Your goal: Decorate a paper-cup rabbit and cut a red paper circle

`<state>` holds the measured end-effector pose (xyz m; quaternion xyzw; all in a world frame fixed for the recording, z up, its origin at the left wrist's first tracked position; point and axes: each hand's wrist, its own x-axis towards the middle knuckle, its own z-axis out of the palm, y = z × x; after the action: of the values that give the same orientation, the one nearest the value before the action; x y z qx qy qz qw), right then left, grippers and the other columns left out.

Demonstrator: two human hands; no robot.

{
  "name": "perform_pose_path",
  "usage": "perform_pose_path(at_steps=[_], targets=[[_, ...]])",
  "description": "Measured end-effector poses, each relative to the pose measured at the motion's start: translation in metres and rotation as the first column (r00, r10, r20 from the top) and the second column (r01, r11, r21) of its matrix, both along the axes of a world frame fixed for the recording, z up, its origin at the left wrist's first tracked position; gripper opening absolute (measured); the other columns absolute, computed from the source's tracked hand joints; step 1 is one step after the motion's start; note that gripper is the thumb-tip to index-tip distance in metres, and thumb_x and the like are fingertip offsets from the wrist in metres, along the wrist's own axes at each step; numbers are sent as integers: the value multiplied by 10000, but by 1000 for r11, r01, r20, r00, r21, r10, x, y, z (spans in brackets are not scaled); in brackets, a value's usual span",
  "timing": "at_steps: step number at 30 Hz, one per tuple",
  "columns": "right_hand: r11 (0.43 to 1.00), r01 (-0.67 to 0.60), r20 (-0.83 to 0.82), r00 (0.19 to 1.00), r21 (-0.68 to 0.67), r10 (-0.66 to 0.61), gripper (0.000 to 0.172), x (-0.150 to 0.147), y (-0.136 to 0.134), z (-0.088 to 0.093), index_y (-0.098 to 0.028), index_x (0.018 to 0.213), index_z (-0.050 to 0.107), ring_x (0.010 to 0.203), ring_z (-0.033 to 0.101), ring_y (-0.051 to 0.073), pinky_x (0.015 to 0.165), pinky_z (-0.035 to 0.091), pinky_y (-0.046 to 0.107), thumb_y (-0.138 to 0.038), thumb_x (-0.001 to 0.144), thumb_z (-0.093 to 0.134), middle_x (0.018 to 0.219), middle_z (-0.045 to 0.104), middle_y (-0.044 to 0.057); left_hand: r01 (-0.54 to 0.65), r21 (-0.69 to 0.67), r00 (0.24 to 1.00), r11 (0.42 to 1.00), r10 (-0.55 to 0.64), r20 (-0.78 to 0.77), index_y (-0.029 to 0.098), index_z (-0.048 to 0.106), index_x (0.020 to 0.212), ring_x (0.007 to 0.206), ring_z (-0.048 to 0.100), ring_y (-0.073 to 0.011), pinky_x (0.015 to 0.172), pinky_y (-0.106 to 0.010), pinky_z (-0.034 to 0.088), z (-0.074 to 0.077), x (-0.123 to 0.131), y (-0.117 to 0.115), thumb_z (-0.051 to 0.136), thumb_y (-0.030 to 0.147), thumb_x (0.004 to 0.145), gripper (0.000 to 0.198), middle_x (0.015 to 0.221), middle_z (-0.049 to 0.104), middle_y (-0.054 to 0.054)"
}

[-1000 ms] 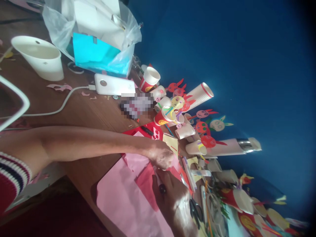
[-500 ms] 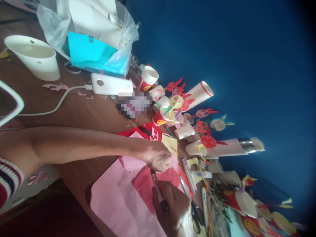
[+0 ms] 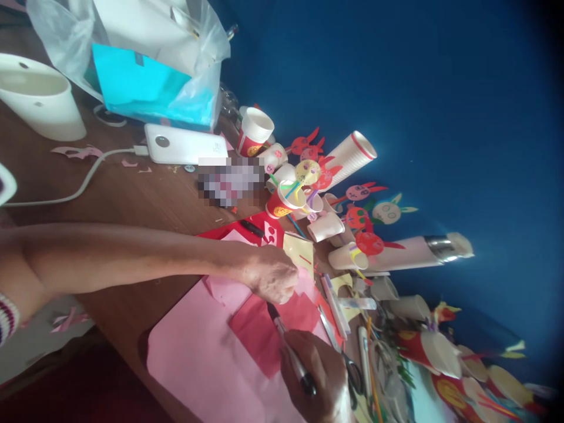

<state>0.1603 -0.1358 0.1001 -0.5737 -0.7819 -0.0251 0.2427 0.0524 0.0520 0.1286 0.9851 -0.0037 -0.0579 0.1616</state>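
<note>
Everything has slid slightly left in view since the earlier frame. On a brown wooden table [image 3: 123, 247] before a blue wall [image 3: 440, 88], the left hand [image 3: 272, 274] is curled into a fist on the pink paper [image 3: 198, 346], holding nothing visible. The right hand [image 3: 314, 376] is closed around one black marker [image 3: 291, 359], whose tip sits just above the red paper [image 3: 271, 329]. One pair of scissors [image 3: 353, 376] lies beside that hand. Seven paper rabbit faces [image 3: 361, 191] are on the wall, and at least six paper cups [image 3: 254, 130] stand along the table's far edge.
</note>
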Motion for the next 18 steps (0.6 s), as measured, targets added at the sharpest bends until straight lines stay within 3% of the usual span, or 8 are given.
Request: perform_pose_path(at_steps=[12, 15, 18], targets=[[998, 67, -66, 996, 9, -66, 171, 15, -10, -5, -172, 978, 564, 573, 643, 161, 506, 515, 256, -114, 818, 552, 697, 678, 56, -55, -2, 995, 998, 55, -81, 151, 651, 678, 396, 323, -133, 424, -292, 201, 6, -2, -3, 452, 182, 797, 234, 559, 593, -48], [994, 109, -67, 992, 26, -107, 141, 19, -11, -6, -182, 955, 566, 555, 647, 156, 503, 519, 248, -134, 824, 548, 687, 672, 35, -72, -20, 996, 997, 71, -55, 163, 602, 608, 380, 260, -108, 416, -278, 185, 6, -3, -5, 474, 156, 776, 211, 494, 523, -10], [992, 122, -76, 990, 22, -120, 132, 25, -11, -5, -184, 948, 564, 532, 648, 150, 485, 518, 231, -145, 822, 554, 670, 664, 23, -37, -23, 999, 999, 36, -29, 177, 458, 484, 364, 198, -94, 394, -277, 169, 5, -3, -5, 492, 110, 745, 272, 415, 378, 25]])
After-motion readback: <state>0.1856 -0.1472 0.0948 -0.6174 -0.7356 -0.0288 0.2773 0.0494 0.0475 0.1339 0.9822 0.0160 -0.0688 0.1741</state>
